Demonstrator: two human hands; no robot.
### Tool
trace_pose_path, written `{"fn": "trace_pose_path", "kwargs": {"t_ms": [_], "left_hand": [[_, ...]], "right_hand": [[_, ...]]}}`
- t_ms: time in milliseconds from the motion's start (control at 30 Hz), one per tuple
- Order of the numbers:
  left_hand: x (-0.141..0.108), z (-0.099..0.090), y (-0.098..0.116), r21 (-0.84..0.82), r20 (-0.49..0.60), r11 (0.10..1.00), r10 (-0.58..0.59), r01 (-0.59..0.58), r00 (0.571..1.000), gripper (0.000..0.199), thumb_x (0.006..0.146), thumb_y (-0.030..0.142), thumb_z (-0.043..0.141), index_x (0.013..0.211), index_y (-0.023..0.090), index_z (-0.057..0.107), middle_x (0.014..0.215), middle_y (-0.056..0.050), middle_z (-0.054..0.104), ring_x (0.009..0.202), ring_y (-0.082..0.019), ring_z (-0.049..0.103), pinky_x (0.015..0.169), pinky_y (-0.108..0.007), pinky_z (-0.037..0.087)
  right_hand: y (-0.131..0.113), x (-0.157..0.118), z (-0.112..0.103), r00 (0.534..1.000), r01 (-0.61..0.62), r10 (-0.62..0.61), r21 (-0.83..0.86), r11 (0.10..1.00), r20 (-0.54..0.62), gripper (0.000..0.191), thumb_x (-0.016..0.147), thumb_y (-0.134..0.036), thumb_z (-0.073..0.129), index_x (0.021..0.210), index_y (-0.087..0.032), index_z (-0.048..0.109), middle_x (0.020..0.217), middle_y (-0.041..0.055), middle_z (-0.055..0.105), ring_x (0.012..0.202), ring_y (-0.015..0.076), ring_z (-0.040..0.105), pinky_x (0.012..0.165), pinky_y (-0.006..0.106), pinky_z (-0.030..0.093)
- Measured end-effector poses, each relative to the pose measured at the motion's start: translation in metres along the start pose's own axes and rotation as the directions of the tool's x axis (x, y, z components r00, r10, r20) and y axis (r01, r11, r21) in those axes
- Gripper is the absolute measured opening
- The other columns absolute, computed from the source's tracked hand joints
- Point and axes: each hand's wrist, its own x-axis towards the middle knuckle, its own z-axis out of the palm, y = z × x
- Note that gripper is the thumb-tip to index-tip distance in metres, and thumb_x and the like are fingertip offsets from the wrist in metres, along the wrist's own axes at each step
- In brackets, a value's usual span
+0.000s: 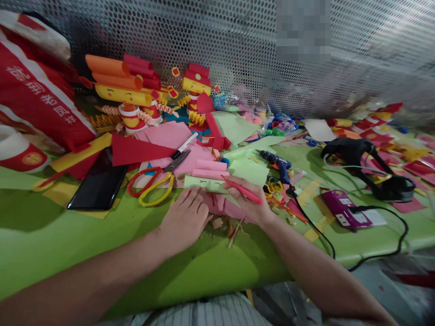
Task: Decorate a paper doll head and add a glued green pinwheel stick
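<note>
Pale green paper strip (204, 183) lies on the lime worktop (50, 235), a small face already drawn on it in dark lines. Landmark: this strip.

Left hand (185, 217), just below the strip's near edge: palm down, fingers spread flat, pinning strip and pink scraps; it grips nothing.

Right hand (246, 199), at the strip's right end: fingers closed around a red marker (243, 190), tip pointing left onto the paper.

Above the strip: two pink paper rolls (209, 168). Left of it: red and yellow scissors (154, 181), then a dark phone (98, 185). Far behind it: finished paper figures (127, 95) with red hats. Right of it: blue glue gun (277, 162), cable, purple power pack (343, 209).

Judgement on progress: face drawing looks partly done — eyes and mouth present, colour details likely unfinished. Strip not yet rolled or joined to other parts. Loose cut pieces around it suggest assembly is left.
</note>
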Motion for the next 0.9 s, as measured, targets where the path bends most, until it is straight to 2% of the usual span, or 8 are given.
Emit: {"fn": "trace_pose_path", "kwargs": {"t_ms": [133, 267, 333, 467, 567, 733, 900], "left_hand": [[0.001, 0.001, 0.001, 0.0, 0.07, 1.0, -0.013, 0.013, 0.997, 0.025, 0.085, 0.02, 0.043, 0.089, 0.008, 0.065, 0.107, -0.018, 0.065, 0.108, -0.032, 0.055, 0.089, -0.049, 0.043], [0.001, -0.001, 0.0, -0.039, 0.101, 0.997, -0.059, 0.063, 0.993, 0.025, 0.085, 0.022, 0.044, 0.098, 0.015, 0.064, 0.11, -0.013, 0.064, 0.115, -0.036, 0.049, 0.093, -0.064, 0.032], [0.001, 0.0, -0.002, -0.066, 0.113, 0.993, -0.087, 0.095, 0.99, 0.024, 0.086, 0.025, 0.044, 0.097, 0.016, 0.064, 0.111, -0.013, 0.064, 0.116, -0.036, 0.047, 0.092, -0.067, 0.03], [0.0, 0.004, -0.005, -0.153, 0.136, 0.987, -0.035, 0.056, 0.99, 0.028, 0.088, 0.024, 0.04, 0.103, 0.01, 0.061, 0.11, -0.014, 0.064, 0.115, -0.031, 0.05, 0.092, -0.051, 0.042], [0.0, 0.006, -0.004, -0.205, 0.116, 0.979, 0.024, 0.0, 0.993, 0.031, 0.09, 0.023, 0.037, 0.11, 0.008, 0.056, 0.113, -0.014, 0.062, 0.112, -0.025, 0.053, 0.091, -0.041, 0.045], [-0.001, 0.006, -0.001, -0.216, 0.032, 0.974, 0.082, -0.073, 0.996, 0.026, 0.088, 0.019, 0.041, 0.107, 0.007, 0.054, 0.106, -0.014, 0.064, 0.108, -0.026, 0.056, 0.091, -0.04, 0.045], [-0.001, 0.006, -0.003, -0.158, 0.038, 0.985, 0.079, -0.072, 0.996, 0.022, 0.088, 0.019, 0.038, 0.091, 0.012, 0.058, 0.093, -0.01, 0.066, 0.104, -0.025, 0.057, 0.091, -0.04, 0.045]], "right_hand": [[-0.001, 0.0, -0.002, 0.999, -0.051, 0.051, 0.019, 0.999, 0.014, 0.035, 0.08, -0.044, 0.055, 0.1, -0.018, 0.065, 0.087, 0.0076, 0.071, 0.077, 0.0178, 0.067, 0.07, 0.031, 0.055], [-0.001, 0.001, -0.004, 1.0, -0.012, 0.012, -0.001, 1.0, -0.017, 0.031, 0.081, -0.044, 0.054, 0.096, -0.019, 0.066, 0.085, 0.0066, 0.071, 0.073, 0.0171, 0.066, 0.065, 0.031, 0.055], [-0.002, 0.002, -0.004, 0.999, 0.021, -0.022, -0.02, 1.0, -0.038, 0.027, 0.082, -0.04, 0.053, 0.097, -0.021, 0.065, 0.086, 0.0062, 0.07, 0.074, 0.0168, 0.066, 0.066, 0.031, 0.054], [-0.008, -0.002, -0.005, 0.988, 0.11, -0.121, -0.116, 0.987, -0.097, 0.019, 0.082, -0.03, 0.055, 0.097, -0.022, 0.065, 0.082, 0.0052, 0.069, 0.072, 0.0161, 0.064, 0.067, 0.031, 0.053], [-0.015, -0.007, -0.003, 0.988, 0.132, -0.142, -0.143, 0.981, -0.061, 0.019, 0.08, -0.029, 0.057, 0.096, -0.022, 0.064, 0.083, 0.0054, 0.069, 0.073, 0.0167, 0.063, 0.066, 0.031, 0.052], [-0.012, -0.008, 0.007, 0.999, 0.024, -0.028, -0.108, 0.994, -0.033, 0.017, 0.078, -0.032, 0.059, 0.091, -0.02, 0.06, 0.08, 0.0035, 0.068, 0.071, 0.0152, 0.064, 0.062, 0.027, 0.053], [-0.007, 0.007, 0.005, 0.994, 0.103, -0.105, -0.126, 0.987, -0.008, 0.01, 0.078, -0.027, 0.057, 0.085, -0.02, 0.059, 0.077, 0.0031, 0.068, 0.07, 0.014, 0.064, 0.064, 0.026, 0.053]]}}
